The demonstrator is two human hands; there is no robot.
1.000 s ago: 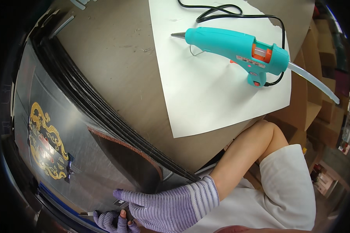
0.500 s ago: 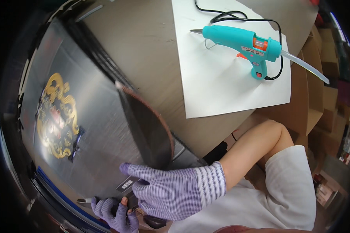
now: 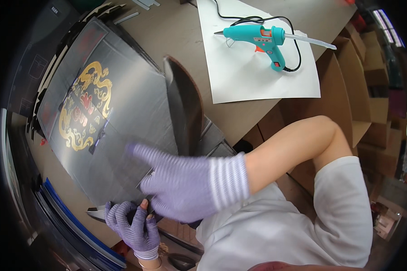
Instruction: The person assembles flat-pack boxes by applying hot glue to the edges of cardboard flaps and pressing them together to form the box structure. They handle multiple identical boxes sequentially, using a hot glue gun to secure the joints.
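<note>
Where R hand (image 3: 185,185) is, sheet (image 3: 133,122) u/neath.

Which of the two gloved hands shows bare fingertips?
The left hand, lower in the picture: two bare fingertips stick out there, while the right hand shows none.

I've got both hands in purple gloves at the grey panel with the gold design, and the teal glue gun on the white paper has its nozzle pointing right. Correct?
One thing is off: in the head view, the glue gun has its nozzle pointing left. The rest holds: left hand and right hand gloved in purple at the grey panel, gun on the white paper.
</note>
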